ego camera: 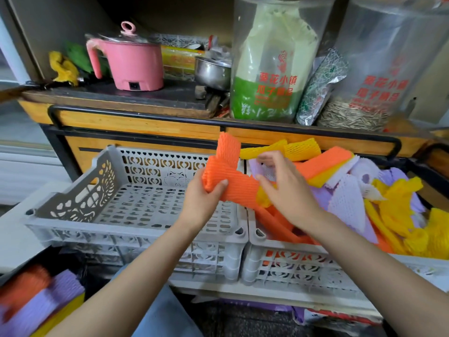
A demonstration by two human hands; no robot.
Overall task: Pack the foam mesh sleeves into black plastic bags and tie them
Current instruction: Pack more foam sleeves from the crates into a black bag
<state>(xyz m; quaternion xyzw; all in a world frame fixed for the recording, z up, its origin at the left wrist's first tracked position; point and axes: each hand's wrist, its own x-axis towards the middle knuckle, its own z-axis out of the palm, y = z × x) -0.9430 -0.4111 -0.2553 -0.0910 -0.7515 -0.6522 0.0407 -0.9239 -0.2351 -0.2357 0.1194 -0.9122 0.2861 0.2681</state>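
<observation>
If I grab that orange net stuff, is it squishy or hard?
Probably squishy: the orange sleeves fold where the left hand grips them. Likely very light, being open foam mesh. Probably won't roll; they look flat.

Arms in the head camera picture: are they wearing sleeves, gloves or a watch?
No. The left hand and the right hand wear no gloves and no rings that I can see. Above the wrists no sleeve, watch or bracelet shows, right to the picture's edge. Low down between them is light blue cloth, likely the person's trousers.
</observation>
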